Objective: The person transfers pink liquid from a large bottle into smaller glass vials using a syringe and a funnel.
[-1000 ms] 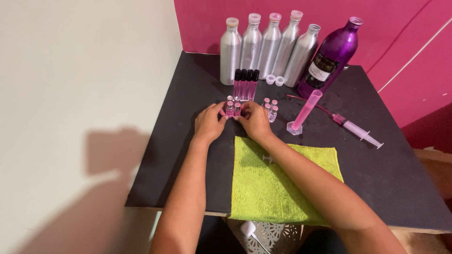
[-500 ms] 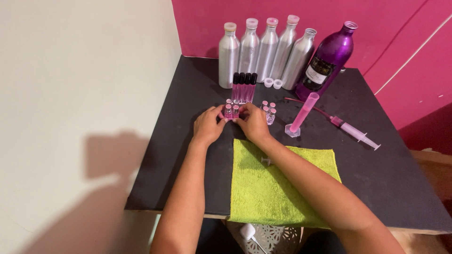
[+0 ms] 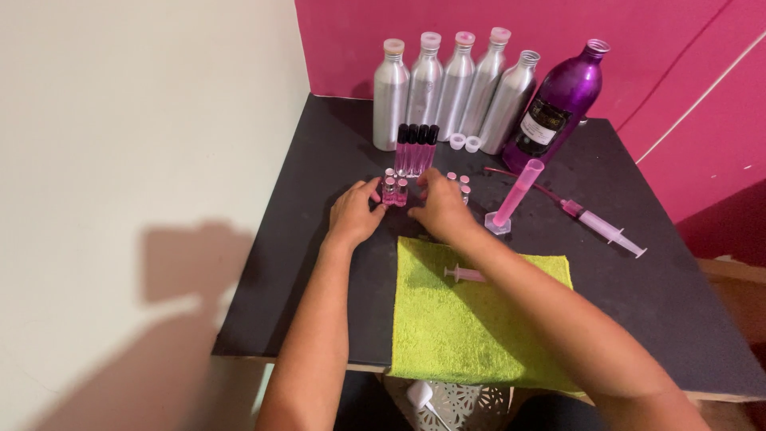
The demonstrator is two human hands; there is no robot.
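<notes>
A cluster of small pink-filled vials (image 3: 393, 190) stands on the black table (image 3: 319, 215). My left hand (image 3: 353, 214) rests on the table with its fingertips touching the vials from the left. From the right, my right hand (image 3: 441, 211) reaches the same cluster with its fingers curled around them. Behind them stand several taller pink tubes with black caps (image 3: 416, 148). A few more small vials (image 3: 460, 185) sit just right of my right hand.
Several silver bottles (image 3: 447, 88) and a purple bottle (image 3: 558, 104) line the pink back wall. A pink measuring cylinder (image 3: 511, 199), a large syringe (image 3: 602, 227), a green towel (image 3: 471, 319) with a small syringe (image 3: 464, 274) and two white caps (image 3: 464, 143) lie around.
Both hands stay at the vial cluster, shifting only slightly; the view has drifted a little.
</notes>
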